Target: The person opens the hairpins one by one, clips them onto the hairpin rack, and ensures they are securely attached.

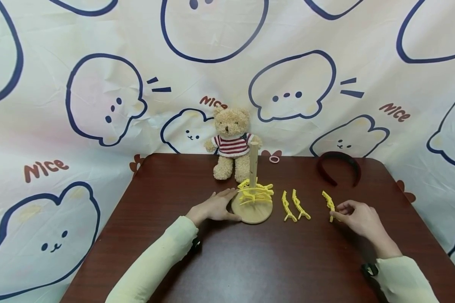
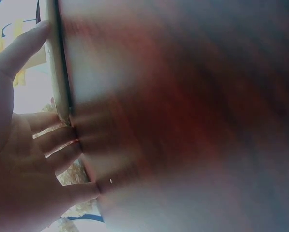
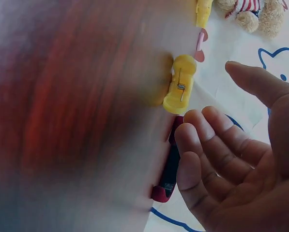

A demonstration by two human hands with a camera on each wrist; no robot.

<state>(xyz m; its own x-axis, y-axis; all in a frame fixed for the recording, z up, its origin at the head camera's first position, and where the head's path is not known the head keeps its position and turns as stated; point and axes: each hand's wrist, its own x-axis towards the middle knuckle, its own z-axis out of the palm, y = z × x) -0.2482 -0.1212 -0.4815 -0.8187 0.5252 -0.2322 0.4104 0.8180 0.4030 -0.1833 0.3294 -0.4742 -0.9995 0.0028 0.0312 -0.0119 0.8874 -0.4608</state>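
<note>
A round wooden base [image 1: 255, 215] with an upright wooden post [image 1: 253, 162] stands mid-table, several yellow pieces [image 1: 255, 194] gathered around the foot of the post. My left hand [image 1: 216, 206] lies at the base's left edge, thumb and fingers spread along the rim. In the left wrist view its thumb and fingers [image 2: 57, 142] look fairly straight. My right hand [image 1: 360, 216] is beside a slim yellow plastic piece [image 1: 329, 204] on the right. The right wrist view shows a metal spring on this yellow piece [image 3: 180, 87], with thumb and fingers apart from it.
Two similar yellow pieces [image 1: 286, 206] lie side by side, right of the base. A teddy bear [image 1: 231, 145] in a striped shirt sits behind the post. Farther back are a dark red headband [image 1: 339, 155] and a small pink ring [image 1: 274, 159]. A printed cloth [image 1: 197, 84] hangs behind.
</note>
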